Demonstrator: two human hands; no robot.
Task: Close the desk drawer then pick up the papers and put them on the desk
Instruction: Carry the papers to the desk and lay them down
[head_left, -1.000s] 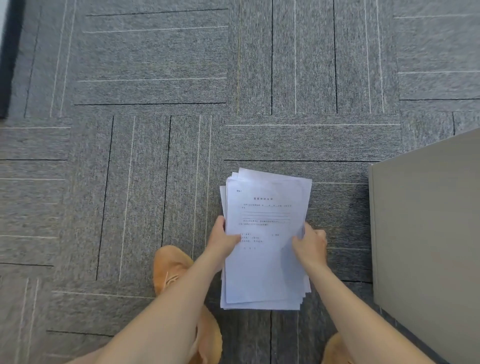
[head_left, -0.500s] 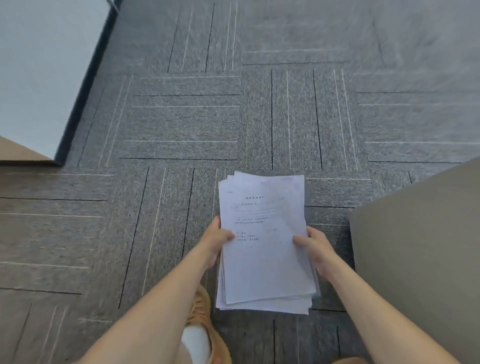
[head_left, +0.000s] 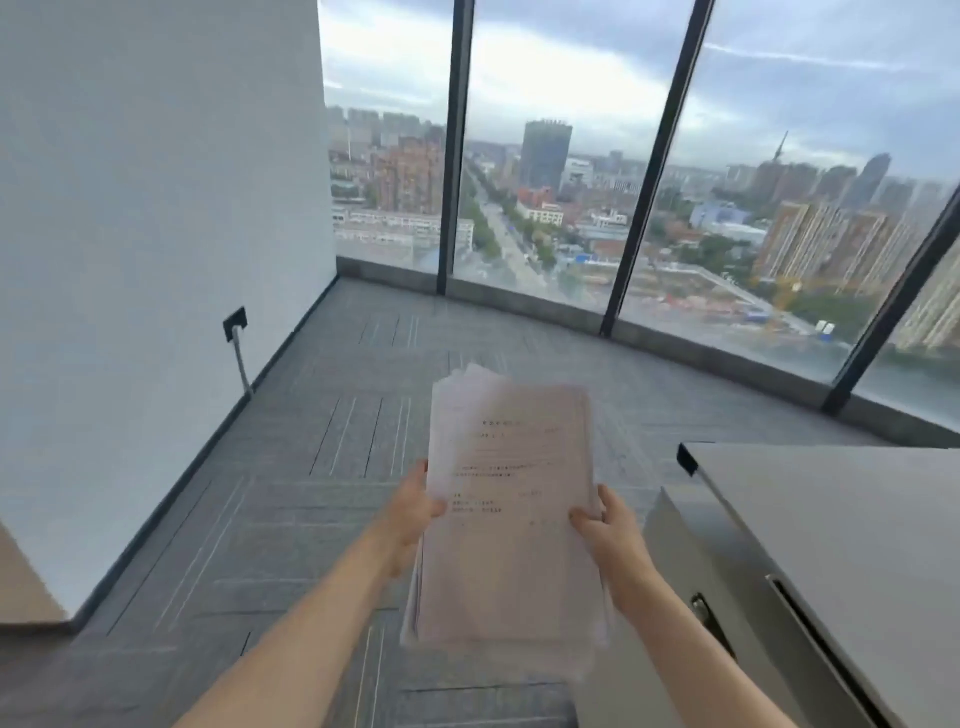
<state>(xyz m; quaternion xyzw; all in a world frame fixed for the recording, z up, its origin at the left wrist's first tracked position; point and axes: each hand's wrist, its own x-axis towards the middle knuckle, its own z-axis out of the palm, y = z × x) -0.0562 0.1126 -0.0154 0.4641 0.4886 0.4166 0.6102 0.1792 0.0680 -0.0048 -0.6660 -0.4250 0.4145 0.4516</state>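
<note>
A stack of white printed papers is held in front of me, above the carpet. My left hand grips its left edge and my right hand grips its right edge, thumbs on top. The grey desk stands to the right of the papers, its top at about hand height. Below the top, the desk's drawer front with a dark handle looks flush and shut.
A white wall with a black socket runs along the left. Tall windows with dark frames fill the far side. Grey carpet tiles cover the floor between wall and desk.
The view has swung up from the floor to the room and windows. The papers have risen with both hands still on them, and the desk top has come into sight on the right.
</note>
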